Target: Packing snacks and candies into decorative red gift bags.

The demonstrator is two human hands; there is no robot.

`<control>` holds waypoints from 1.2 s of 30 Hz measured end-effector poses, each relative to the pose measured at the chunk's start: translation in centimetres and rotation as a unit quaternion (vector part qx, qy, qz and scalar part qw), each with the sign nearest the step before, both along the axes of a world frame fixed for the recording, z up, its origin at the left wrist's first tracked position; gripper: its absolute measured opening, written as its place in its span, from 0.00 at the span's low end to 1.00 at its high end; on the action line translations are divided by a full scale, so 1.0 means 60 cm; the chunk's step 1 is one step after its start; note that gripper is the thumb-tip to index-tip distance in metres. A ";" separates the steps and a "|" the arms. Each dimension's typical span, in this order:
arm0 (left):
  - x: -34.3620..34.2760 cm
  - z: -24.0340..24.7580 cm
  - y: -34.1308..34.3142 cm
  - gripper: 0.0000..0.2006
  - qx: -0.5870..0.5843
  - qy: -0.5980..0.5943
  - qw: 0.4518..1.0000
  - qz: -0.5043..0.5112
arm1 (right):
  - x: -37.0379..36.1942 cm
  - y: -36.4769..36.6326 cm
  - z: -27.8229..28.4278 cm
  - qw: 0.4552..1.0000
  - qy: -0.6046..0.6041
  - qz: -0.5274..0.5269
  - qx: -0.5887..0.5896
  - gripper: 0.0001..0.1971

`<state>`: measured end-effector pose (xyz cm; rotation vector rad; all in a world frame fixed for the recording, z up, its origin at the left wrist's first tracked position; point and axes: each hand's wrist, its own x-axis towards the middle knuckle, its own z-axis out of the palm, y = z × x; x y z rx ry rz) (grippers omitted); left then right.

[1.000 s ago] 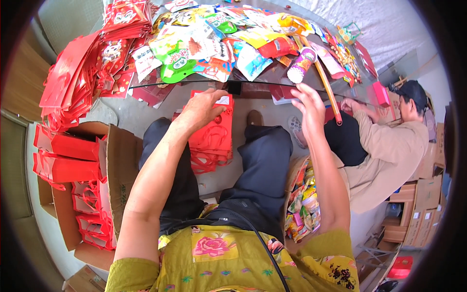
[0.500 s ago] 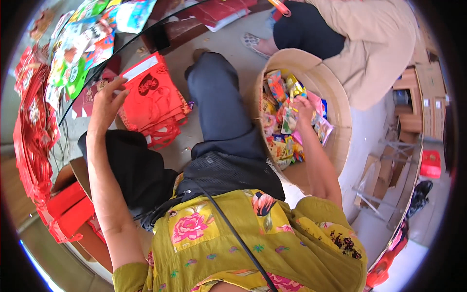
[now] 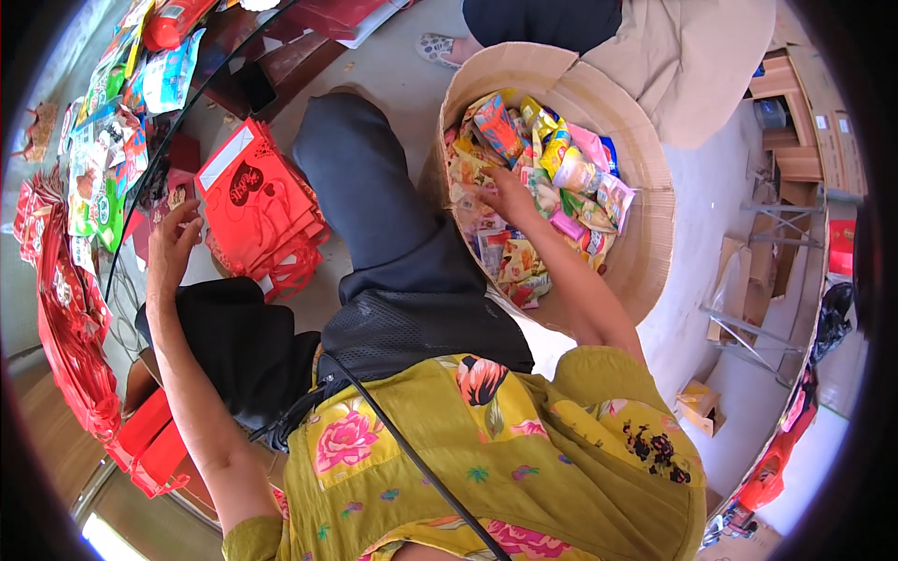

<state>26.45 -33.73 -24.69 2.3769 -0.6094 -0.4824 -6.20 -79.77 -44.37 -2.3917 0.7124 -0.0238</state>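
Note:
My right hand [image 3: 511,198] reaches into a round cardboard box [image 3: 642,271] on the right. Its thumb and index finger are apart over the snack packets [image 3: 517,259] at the box's left side, and I see no packet lifted in them. Small colourful packets, several yellow, pink and orange, fill the bottom of the box. My left hand [image 3: 172,241] hovers at the left with loosely bent, parted fingers and nothing in them. Beside it, a stack of red paper gift bags [image 3: 253,198] with a dark heart print and red handles lies on the floor.
Larger bright snack bags [image 3: 98,178] lie on a dark-edged surface at the upper left. Red bags [image 3: 70,318] hang below them. Another person's legs [image 3: 552,21] are beyond the box. At the right are a metal-legged frame [image 3: 748,341] and cartons [image 3: 812,131].
My right hand has moved from the middle of the packets toward the box's left side. My left hand has drawn slightly away from the gift bags. The whole view has shifted.

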 end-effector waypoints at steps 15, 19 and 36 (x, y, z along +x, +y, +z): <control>-0.005 -0.002 0.007 0.16 0.009 -0.014 1.000 -0.022 | 0.024 0.032 -0.003 0.961 0.232 0.149 -0.014 0.25; -0.008 -0.001 0.006 0.16 0.009 -0.021 0.999 -0.034 | 0.008 0.033 -0.004 0.979 0.168 0.111 0.032 0.23; -0.008 -0.001 0.015 0.16 -0.024 -0.042 0.999 -0.015 | 0.068 -0.039 0.351 0.733 -0.243 -0.192 0.605 0.24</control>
